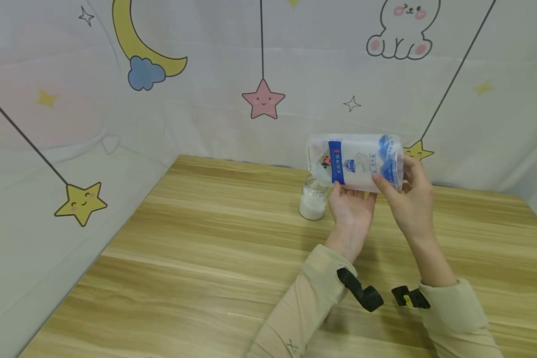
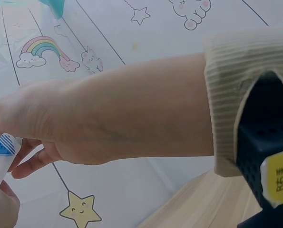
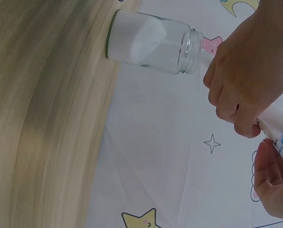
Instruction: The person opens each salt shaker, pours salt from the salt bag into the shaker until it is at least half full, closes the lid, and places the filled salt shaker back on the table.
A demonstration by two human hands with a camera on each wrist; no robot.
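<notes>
A white and blue salt bag (image 1: 362, 161) lies on its side in the air, its left end over the mouth of a glass jar (image 1: 312, 205). The left hand (image 1: 351, 214) grips the bag from below near that end, palm up, most fingers hidden behind it. At the other end the right hand (image 1: 409, 199) holds the bag, thumb in front. White grains (image 3: 136, 38) fill part of the jar, which stands upright and lidless on the table. In the left wrist view the right hand (image 2: 32, 114) covers most of the bag (image 2: 1, 147).
The wood-grain table (image 1: 183, 268) reaches back to a white printed curtain (image 1: 215, 114), close behind the jar and bag. A second curtain side hangs at the left. Both wrists carry black camera mounts (image 1: 362, 291) over beige sleeves.
</notes>
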